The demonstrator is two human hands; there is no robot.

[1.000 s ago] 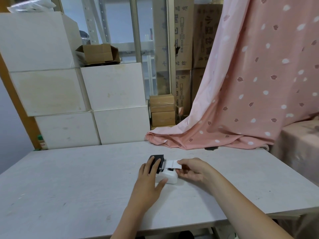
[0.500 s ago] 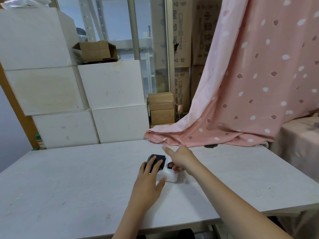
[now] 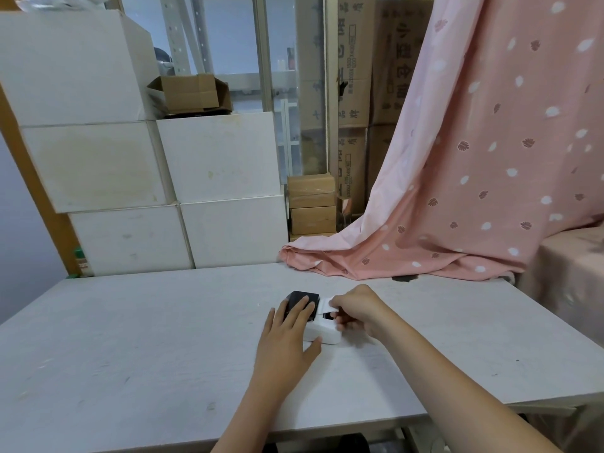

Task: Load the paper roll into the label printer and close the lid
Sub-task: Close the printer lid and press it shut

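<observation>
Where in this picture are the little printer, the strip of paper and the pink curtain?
label printer [image 3: 323, 333]: head view, on its white body.
paper strip [image 3: 324, 305]: head view, on the white strip by the right hand's fingers.
pink curtain [image 3: 474, 178]: head view, on the hanging cloth.

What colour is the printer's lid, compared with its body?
The lid is black; the printer body is white. Only the head view shows it.

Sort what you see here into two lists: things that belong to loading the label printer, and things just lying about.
Part of the job:
label printer
its black lid
paper strip
left hand
right hand

Just lying about:
pink curtain
white boxes
cardboard boxes
</observation>
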